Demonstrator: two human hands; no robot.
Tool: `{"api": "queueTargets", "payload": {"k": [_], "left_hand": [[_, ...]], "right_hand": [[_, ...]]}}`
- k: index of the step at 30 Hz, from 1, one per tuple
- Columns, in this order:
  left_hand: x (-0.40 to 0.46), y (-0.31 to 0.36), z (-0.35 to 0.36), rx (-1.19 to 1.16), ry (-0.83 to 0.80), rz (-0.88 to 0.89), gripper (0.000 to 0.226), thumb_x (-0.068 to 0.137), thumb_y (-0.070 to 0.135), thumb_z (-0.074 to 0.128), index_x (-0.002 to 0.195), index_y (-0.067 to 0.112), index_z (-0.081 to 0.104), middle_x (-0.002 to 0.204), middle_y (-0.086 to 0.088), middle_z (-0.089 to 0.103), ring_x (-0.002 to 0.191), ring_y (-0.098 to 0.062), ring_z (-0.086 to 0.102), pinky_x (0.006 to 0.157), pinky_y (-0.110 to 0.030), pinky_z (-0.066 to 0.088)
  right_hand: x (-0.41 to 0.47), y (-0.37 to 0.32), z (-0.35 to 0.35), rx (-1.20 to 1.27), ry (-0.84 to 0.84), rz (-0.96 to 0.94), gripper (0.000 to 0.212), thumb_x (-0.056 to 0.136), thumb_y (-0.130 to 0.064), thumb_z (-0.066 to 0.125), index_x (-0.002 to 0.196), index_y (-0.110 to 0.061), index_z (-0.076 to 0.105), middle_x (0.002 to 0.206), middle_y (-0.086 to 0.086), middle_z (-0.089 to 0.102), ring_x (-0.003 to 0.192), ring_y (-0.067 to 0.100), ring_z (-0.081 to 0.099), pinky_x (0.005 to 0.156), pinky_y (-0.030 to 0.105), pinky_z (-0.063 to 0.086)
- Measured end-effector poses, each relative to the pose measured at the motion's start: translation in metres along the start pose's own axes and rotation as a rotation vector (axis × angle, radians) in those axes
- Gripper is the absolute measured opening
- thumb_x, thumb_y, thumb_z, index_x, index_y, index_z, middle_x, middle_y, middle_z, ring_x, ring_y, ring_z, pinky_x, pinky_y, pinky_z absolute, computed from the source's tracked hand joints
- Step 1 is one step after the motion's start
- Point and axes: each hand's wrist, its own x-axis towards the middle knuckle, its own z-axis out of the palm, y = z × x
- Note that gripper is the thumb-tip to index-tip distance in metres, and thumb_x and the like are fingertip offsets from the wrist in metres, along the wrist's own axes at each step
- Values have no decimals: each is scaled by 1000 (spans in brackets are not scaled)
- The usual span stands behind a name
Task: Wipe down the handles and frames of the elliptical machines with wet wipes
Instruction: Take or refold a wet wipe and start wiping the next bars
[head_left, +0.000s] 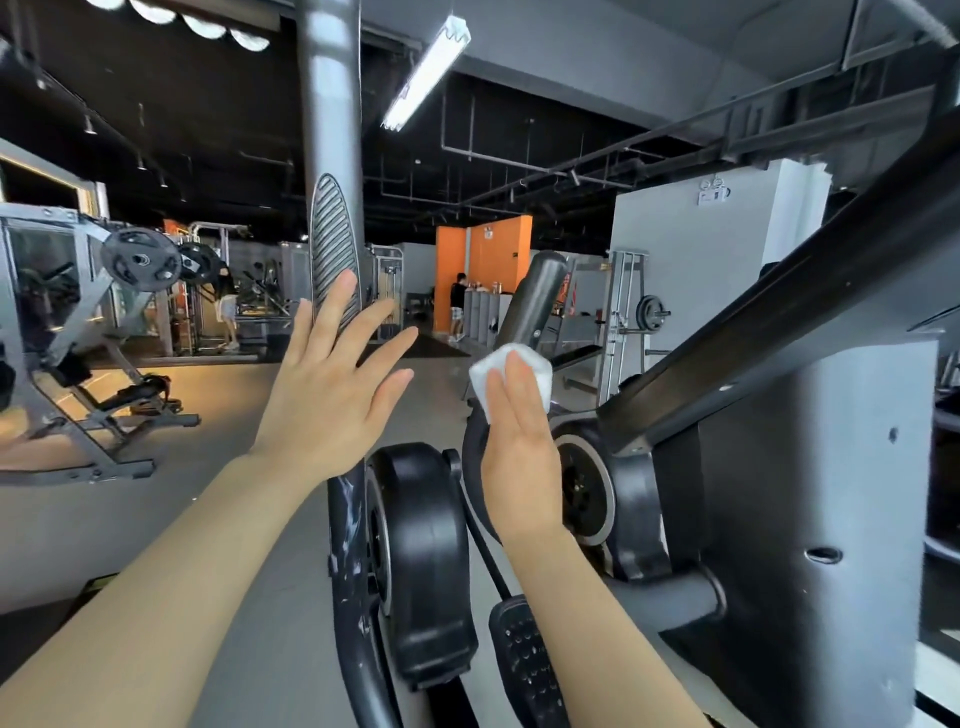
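Your two bare forearms filled the lower part of the view, reaching forward over the elliptical machine (426, 561). Your left hand (332, 384) was raised with its fingers straight and spread, holding nothing, its fingertips in front of the ribbed grey grip panel on the tall grey upright handle (330, 156). Whether it touched that panel, you could not tell from this angle. Your right hand (519, 447) had its fingers straight and together, pressing a folded white wet wipe (498, 371) flat; the wipe showed above and beside your fingertips, crumpled at the edges and plain white with no print. It sat just below the black padded end of the second handle (535, 296), against the dark frame behind your hand.

No brand name or lettering could be read on the machine. Its black flywheel cover (431, 551) looked scuffed, with pale marks on the curved frame (345, 561) beside it, and a black pedal (524, 660) with raised studs lay lower down. A thick black bar (779, 322) slanted up to the right past a grey housing (810, 519).

Farther back, a small white sign (714, 196) on the grey wall was too small to read. An orange wall (483, 265) stood behind a person (457, 306), and weight plates (140, 260) hung on a rack at the left.
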Motion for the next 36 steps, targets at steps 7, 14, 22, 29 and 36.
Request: {"api": "queueTargets", "payload": {"k": [7,14,22,29,36], "left_hand": [[-2,0,5,-24,21,-26,47,104,36,33,135,12,58,145,-16,47,147,-37,13,120,-50,-1],[-4,0,9,-40,44,-39,45,103,35,36,133,10,60,143,-16,49,146,-36,14,117,-60,13],[-6,1,14,-69,88,-40,45,104,34,36,132,10,61,142,-16,51,146,-35,16,117,-58,12],[-7,0,13,-69,91,-47,41,104,32,39,131,10,61,142,-15,51,146,-35,16,118,-56,10],[-6,0,10,-75,38,-50,45,104,35,34,130,12,62,144,-14,49,147,-35,13,119,-55,6]], "right_hand": [[-32,8,-35,-521,-765,-401,64,93,0,46,151,-1,20,163,16,3,151,27,5,117,33,28],[48,2,-64,-331,-357,-573,37,69,3,62,104,-8,69,128,10,61,109,22,62,67,29,55],[56,26,-27,-418,-401,-793,8,80,-3,64,81,-6,72,91,14,68,104,32,62,108,44,43],[18,36,-25,-257,-725,-865,25,82,1,49,91,-8,70,105,8,68,103,28,65,97,46,52],[-20,26,-66,-220,-1280,-672,20,87,4,51,100,-4,63,104,11,55,93,36,61,74,45,51]]}}
